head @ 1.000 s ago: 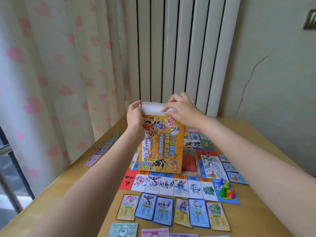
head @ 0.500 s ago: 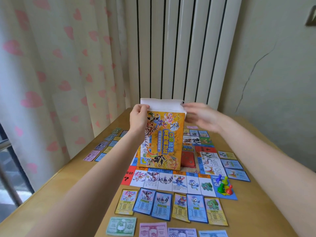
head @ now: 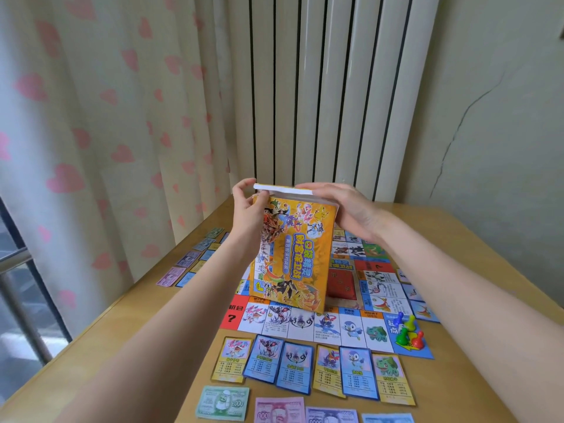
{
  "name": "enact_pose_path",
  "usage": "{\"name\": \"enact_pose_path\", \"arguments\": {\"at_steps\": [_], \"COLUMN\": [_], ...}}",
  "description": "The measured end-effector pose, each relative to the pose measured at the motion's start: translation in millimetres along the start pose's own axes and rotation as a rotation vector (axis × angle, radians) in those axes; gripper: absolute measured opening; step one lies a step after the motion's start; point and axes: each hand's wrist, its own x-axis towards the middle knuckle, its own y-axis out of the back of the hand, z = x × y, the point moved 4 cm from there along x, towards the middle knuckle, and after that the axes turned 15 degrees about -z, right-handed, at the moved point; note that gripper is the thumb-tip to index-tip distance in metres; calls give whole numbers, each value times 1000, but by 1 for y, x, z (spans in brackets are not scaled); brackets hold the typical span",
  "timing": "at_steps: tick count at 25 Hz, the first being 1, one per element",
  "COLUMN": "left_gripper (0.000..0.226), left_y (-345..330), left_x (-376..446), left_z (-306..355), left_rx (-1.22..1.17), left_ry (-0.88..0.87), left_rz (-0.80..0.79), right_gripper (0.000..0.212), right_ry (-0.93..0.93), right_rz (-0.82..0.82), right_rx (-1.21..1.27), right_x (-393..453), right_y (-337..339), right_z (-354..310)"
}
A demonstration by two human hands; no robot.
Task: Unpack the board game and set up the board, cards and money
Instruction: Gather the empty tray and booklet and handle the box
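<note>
A green paper banknote (head: 222, 403) on the wooden bench (head: 100, 340) reads 2000. The left hand (head: 247, 215) pinches the upright yellow cardboard game box (head: 293, 257) on the game board (head: 378, 300); the right hand (head: 345, 209), apart 0.5 s ago, now presses its white flap (head: 282, 189) with straight fingers

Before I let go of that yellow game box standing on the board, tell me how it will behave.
The yellow game box stands tall and thin on its narrow end, so it will likely tip. Its contents seem laid out already, so it is probably light. Its open white flap looks like thin, bendable card.
</note>
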Motion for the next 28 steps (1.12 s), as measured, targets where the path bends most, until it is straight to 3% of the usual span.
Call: {"name": "enact_pose_path", "arguments": {"at_steps": [11, 18, 28], "left_gripper": [18, 16, 12], "left_y": [1, 5, 7], "left_x": [-4, -4, 3], "left_z": [3, 9, 7], "left_rx": [-43, -153, -203], "left_ry": [6, 58, 135], "left_rz": [-78, -142, -121], "right_gripper": [32, 32, 29], "right_ry": [-46, -174, -207], "right_rz": [47, -29, 83], "right_rx": [-178, -332, -226], "right_x": [2, 0, 7], "right_y": [9, 10, 13], "right_z": [4, -14, -7]}}
